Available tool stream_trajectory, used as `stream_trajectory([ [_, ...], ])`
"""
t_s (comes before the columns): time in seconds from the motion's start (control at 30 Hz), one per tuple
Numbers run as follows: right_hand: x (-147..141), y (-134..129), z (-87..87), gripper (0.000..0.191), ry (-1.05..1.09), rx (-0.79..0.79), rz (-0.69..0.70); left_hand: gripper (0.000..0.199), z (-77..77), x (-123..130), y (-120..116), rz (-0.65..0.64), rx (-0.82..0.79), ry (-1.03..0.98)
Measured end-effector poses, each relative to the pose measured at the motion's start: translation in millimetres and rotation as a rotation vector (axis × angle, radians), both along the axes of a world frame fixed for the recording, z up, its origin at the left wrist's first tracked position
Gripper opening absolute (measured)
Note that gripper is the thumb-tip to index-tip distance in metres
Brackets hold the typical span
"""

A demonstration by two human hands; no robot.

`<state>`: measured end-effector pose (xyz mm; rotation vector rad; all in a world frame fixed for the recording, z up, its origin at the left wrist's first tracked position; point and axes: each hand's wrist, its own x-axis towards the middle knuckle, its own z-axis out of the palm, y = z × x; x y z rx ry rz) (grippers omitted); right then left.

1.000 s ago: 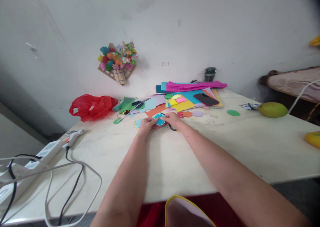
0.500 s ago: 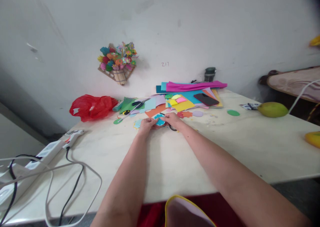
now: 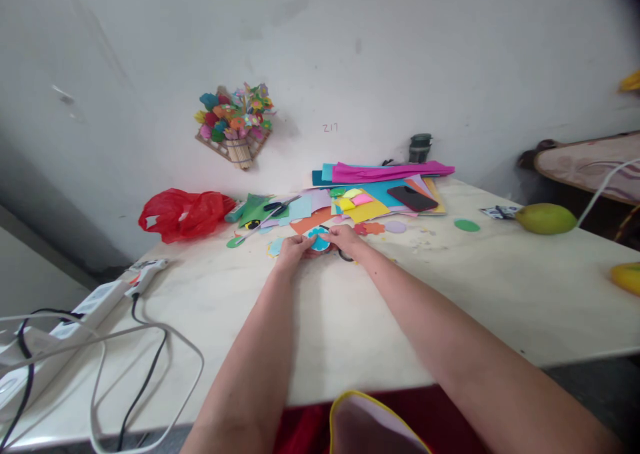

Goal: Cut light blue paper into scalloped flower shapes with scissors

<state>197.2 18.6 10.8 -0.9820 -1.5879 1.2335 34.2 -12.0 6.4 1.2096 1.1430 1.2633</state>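
Between my two hands is a small blue paper flower [image 3: 319, 239] with a pale rim. My left hand [image 3: 296, 247] pinches its left side, thumb on top. At its right edge the fingers of my right hand [image 3: 343, 237] are closed on the same piece, and a thin dark item pokes out above them, too small to name. A dark ring-shaped object [image 3: 345, 255] lies just below my right hand. Paper scraps [image 3: 275, 247] lie beside my left hand, with orange and red paper flowers [image 3: 370, 229] to the right.
Coloured paper sheets [image 3: 385, 197] with a phone [image 3: 413, 199] lie at the back. Scissors [image 3: 280, 207] and a red plastic bag [image 3: 185, 214] are further left. A power strip [image 3: 95, 305] with cables stands at the left; a mango [image 3: 545, 219] lies right.
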Motion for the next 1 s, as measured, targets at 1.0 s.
stream_trajectory([
  [1.0, 1, 13, -14.8, 0.042, -0.021, 0.101, 0.014, 0.041, 2.9, 0, -3, -0.012, -0.002, 0.002],
])
